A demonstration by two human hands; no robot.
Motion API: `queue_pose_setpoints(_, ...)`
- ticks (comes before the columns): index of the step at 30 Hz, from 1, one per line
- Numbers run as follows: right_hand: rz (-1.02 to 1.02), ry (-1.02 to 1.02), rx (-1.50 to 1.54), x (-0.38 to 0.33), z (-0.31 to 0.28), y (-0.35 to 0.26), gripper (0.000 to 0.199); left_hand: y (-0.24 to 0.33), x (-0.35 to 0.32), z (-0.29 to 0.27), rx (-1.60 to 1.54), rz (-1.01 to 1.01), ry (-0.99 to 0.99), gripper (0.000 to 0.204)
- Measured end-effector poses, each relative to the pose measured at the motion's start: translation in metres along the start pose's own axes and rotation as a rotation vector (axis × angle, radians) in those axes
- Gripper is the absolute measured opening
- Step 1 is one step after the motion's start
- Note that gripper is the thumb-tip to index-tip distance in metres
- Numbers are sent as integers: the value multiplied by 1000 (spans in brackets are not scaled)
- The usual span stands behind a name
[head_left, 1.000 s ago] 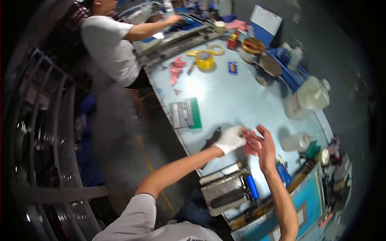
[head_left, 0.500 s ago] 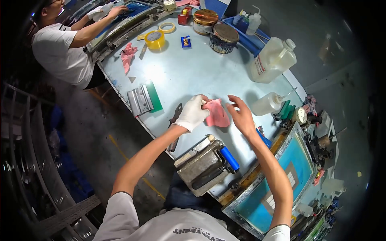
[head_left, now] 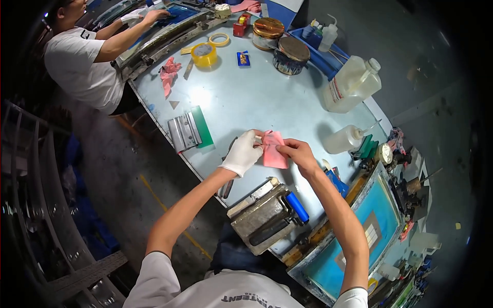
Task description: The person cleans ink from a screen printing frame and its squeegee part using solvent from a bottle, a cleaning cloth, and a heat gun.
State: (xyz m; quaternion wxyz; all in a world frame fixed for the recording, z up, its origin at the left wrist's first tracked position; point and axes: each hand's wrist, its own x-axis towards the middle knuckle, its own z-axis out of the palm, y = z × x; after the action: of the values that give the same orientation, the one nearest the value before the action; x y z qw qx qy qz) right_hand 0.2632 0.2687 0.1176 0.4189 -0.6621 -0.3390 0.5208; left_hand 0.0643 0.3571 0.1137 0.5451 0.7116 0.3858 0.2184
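Note:
A small pink cloth (head_left: 275, 156), folded into a narrow piece, is held between my two hands above the pale table. My left hand (head_left: 242, 154), in a white glove, pinches its left edge. On the other side my bare right hand (head_left: 300, 153) grips the cloth with thumb and fingers. Partly hidden under my left wrist lies a dark-handled tool (head_left: 227, 189). Closer to me is a worn metal block (head_left: 259, 218) with a blue roller (head_left: 297, 206) on its right side.
To the left lies a metal-handled green squeegee (head_left: 205, 128). A squeeze bottle (head_left: 343, 140) and a large jug (head_left: 352, 84) stand right. Yellow tape (head_left: 204, 55), tins (head_left: 291, 55) and another pink cloth (head_left: 168, 76) lie farther back. A framed blue screen (head_left: 328, 269) sits lower right; a co-worker (head_left: 82, 66) works at far left.
My right hand has moved left and closed on the cloth. The cloth has gone from a wider, loose shape to a narrower folded one.

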Motion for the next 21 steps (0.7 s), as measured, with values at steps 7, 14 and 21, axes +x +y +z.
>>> queue_pose_setpoints(7, 149, -98, 560, -28, 11, -29, 36, 14, -5, -14, -637, -208, -98, 33)
queue_pose_setpoints(14, 168, -68, 803, -69, -16, -41, 37, 45, 28, -21, -369, -175, -254, 26)
queue_pose_setpoints(21, 108, 56, 889, -128, -74, -47, 46, 175, 153, 87, -10, 347, -225, 49)
